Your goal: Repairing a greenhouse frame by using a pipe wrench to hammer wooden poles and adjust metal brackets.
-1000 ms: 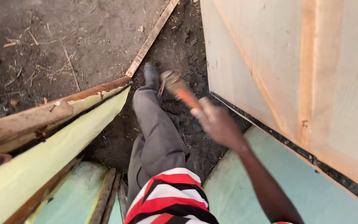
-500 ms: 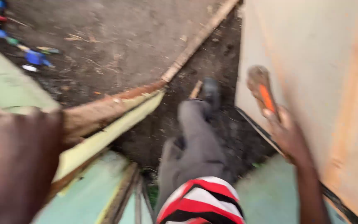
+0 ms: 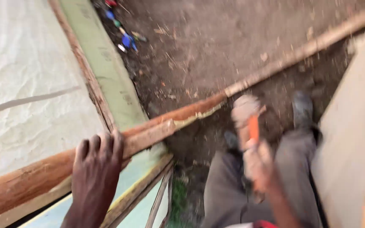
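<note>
My left hand (image 3: 94, 171) rests on a rough wooden pole (image 3: 157, 128) that runs diagonally across a green-painted board (image 3: 106, 71), fingers curled over the pole's top. My right hand (image 3: 256, 164) is shut on a hammer (image 3: 248, 116) with an orange handle and a pale, blurred head, held above my grey-trousered legs (image 3: 224, 194). The hammer head hangs close to the pole's lower stretch. My dark shoes (image 3: 303, 109) stand on the dirt below.
A pale plywood panel (image 3: 353, 139) stands close at the right. A white wrinkled sheet (image 3: 26, 76) covers the left. Brown dirt ground (image 3: 216, 46) lies ahead, with small blue and red items (image 3: 123, 36) near the green board's far end.
The view has swung left. My left hand has come into view and settled on the pole. My right hand has carried the hammer from beside the plywood panel to over my legs.
</note>
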